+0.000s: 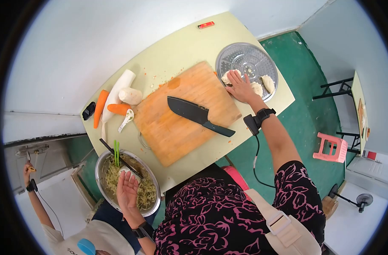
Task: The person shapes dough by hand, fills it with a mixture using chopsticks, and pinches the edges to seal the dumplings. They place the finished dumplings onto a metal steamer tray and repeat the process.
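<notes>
My right hand [240, 87] reaches over the round perforated metal steamer tray [233, 55] at the table's right end. Its fingers are spread and touch a pale dumpling [226, 77]; two more dumplings, one of them [268, 84] upright at the tray's right side, lie close by. My left hand [127, 189] is palm up with its fingers apart, above the metal bowl [156, 199] of shredded green filling [145, 191]. A white object, partly hidden, shows behind its fingertips, and dark chopsticks and a green-handled utensil [116, 154] stand in the bowl.
A black cleaver [189, 110] lies on the wooden cutting board [160, 131]. Carrots [101, 106], white radishes [117, 91] and a white spoon [127, 120] lie left of it. A red lighter [206, 25] is near the far edge. Another person [92, 238] is at lower left; a pink stool [331, 146] stands right.
</notes>
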Action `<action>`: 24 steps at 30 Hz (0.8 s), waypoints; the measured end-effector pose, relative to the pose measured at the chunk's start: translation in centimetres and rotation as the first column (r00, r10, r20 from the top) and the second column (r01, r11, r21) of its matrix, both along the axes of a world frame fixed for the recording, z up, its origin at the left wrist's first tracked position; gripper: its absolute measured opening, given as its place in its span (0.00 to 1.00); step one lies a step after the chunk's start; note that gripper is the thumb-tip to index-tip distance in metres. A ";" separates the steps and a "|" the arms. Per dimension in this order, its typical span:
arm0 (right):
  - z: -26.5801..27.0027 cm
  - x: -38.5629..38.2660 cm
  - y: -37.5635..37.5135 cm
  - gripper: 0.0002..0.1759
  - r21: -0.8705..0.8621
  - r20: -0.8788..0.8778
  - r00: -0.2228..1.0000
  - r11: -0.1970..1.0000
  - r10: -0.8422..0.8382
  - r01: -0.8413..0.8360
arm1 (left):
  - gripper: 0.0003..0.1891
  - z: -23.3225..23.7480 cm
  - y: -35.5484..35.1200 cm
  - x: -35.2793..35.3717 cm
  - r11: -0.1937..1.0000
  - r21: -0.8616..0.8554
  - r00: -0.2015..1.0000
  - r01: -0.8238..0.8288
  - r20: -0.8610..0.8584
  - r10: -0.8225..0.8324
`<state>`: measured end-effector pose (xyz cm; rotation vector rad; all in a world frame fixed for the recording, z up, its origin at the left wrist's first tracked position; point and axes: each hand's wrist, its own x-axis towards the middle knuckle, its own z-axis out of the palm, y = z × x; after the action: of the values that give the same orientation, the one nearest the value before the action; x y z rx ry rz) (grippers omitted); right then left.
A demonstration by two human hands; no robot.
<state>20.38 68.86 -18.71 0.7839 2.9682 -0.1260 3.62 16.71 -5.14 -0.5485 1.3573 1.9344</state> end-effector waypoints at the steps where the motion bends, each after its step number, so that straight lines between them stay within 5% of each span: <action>1: 0.3 -0.2 0.3 0.33 -0.025 0.023 1.000 1.000 -0.006 0.007 | 0.18 0.0 0.0 0.0 1.000 0.000 1.000 0.003 -0.001 -0.003; 5: 1.0 -0.9 0.4 0.33 0.059 -0.081 0.996 0.997 0.046 -0.041 | 0.18 0.0 0.0 0.3 1.000 0.001 1.000 -0.009 -0.004 0.009; 11: 0.3 -0.7 -0.4 0.33 0.079 0.028 0.996 0.994 0.079 -0.081 | 0.18 0.2 0.1 0.2 1.000 -0.003 1.000 -0.005 0.003 0.005; 14: -0.2 -0.6 0.0 0.33 0.113 -0.123 0.988 0.990 0.093 -0.079 | 0.18 -0.1 0.1 -0.1 1.000 0.001 1.000 -0.007 -0.008 0.007; 20: 0.4 -0.8 -0.4 0.33 0.016 -0.002 1.000 1.000 0.005 -0.005 | 0.17 -0.2 0.0 0.4 1.000 -0.017 1.000 0.001 0.000 -0.001; 23: 0.1 -1.5 1.6 0.32 -0.367 -0.178 0.948 0.912 -0.265 0.187 | 0.15 -0.2 0.3 0.1 1.000 0.026 1.000 0.000 -0.011 0.000; 24: 0.3 -1.5 1.6 0.32 -0.297 -0.233 0.944 0.942 -0.233 0.160 | 0.14 -0.4 0.1 0.0 0.999 0.049 1.000 0.003 -0.020 -0.002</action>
<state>18.88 70.50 -18.45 1.1006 3.0011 -0.6914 3.58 16.79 -5.50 -0.5056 1.3188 1.9702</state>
